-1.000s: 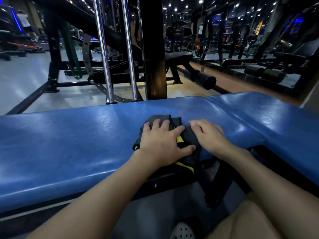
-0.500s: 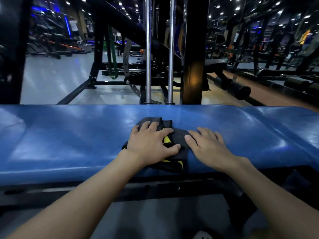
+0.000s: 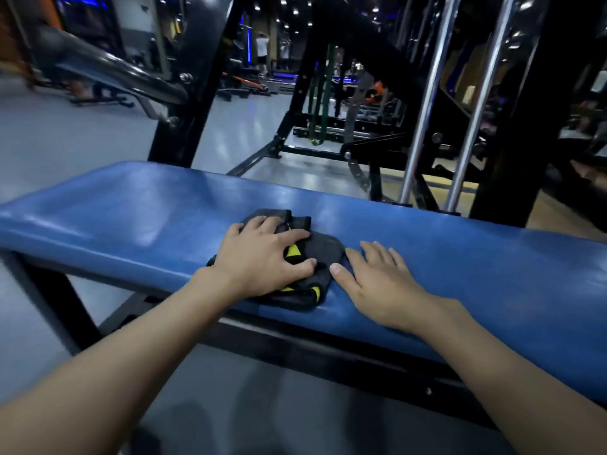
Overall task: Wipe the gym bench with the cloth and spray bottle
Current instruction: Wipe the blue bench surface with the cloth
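Head view: the dark, yellow-striped cloth point(image 3: 328, 254) lies mid-frame on the blue bench point(image 3: 131, 208). The left hand point(image 3: 262, 257) presses it, fingers spread flat. At its 3 o'clock the right hand point(image 3: 377, 284) lies flat on the bench, thumb touching the cloth.

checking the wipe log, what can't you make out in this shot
Spray bottle: nowhere in the head view.
Cloth: middle hidden under the left hand.
Bench: right end cut off by the frame edge; wet or dry unclear under glare.
Far figures: too small and blurred.
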The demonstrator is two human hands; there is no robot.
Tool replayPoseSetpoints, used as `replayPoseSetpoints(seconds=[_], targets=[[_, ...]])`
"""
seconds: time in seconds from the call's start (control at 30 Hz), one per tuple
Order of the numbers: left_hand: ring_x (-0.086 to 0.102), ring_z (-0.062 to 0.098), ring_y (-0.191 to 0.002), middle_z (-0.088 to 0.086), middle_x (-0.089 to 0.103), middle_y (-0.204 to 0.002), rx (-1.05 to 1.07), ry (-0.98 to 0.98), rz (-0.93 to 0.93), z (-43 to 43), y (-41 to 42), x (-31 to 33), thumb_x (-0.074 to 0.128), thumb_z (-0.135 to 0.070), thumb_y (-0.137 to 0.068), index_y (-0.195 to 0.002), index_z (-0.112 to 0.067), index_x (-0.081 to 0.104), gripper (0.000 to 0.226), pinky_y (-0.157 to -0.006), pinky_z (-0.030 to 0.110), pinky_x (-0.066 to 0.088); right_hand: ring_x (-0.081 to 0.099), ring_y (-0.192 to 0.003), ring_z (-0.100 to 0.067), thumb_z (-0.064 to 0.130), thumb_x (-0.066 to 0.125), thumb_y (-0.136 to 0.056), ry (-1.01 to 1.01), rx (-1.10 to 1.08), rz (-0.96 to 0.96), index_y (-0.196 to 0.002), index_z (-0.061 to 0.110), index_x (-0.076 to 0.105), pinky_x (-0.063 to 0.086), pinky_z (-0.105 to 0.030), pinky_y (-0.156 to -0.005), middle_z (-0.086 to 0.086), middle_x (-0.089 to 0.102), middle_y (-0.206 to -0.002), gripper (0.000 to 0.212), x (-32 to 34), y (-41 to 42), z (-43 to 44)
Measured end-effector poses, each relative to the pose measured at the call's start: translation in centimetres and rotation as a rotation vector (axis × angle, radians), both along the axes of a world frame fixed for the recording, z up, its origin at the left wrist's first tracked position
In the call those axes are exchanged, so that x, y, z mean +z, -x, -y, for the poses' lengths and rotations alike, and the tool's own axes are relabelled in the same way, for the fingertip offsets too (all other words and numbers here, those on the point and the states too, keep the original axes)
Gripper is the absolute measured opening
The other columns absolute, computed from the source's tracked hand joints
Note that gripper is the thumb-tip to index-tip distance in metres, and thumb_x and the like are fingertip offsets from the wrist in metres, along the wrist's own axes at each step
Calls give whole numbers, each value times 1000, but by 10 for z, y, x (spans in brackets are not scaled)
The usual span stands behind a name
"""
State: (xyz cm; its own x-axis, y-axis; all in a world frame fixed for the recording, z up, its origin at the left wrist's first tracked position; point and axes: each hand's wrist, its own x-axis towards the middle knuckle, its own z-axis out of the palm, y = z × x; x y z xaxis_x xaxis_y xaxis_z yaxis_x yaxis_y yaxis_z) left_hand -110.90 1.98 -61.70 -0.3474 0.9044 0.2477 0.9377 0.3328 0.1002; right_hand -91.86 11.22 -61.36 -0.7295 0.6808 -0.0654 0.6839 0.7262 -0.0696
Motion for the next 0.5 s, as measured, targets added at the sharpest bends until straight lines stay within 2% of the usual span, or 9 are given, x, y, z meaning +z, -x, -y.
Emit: replayPoseSetpoints(seconds=[0.17, 0.23, 0.4, 0.5], targets=[[30, 17, -144, -7, 42, -152, 123, -20, -6, 36, 73, -3, 13, -87, -65, -142, -56, 41, 87, -113, 45, 29, -3, -153, -20, 63, 9, -98, 28, 196, 4, -154, 9, 23, -2, -47, -123, -8, 8, -165, 78, 3, 86, 27], [30, 17, -145, -7, 41, -153, 165, -18, -10, 50, 100, -2, 12, -86, -64, -142, -56, 41, 89, -113, 46, 28, -2, -153, -24, 63, 8, -97, 13, 230, 3, -152, 8, 24, 0, -47, -122, -9, 8, -165, 80, 3, 120, 37], [27, 14, -146, -8, 41, -154, 292, -45, 9, 102, 188, -3, 15, -85, -66, -143, -55, 42, 87, -113, 46, 25, -5, -152, -30, 65, 6, -96, 16, 348, 2, -156, 7, 13, -2, -49, -122, -12, 2, -166, 84, -1, 216, 70], [30, 16, -146, -8, 42, -153, 360, -50, -7, 129, 238, -4, 17, -83, -67, -141, -55, 44, 83, -110, 48, 28, -3, -151, -34, 66, 7, -96, 6, 438, -3, -156, 15, 15, -1, -53, -121, -13, 4, -165, 79, -5, 265, 89]])
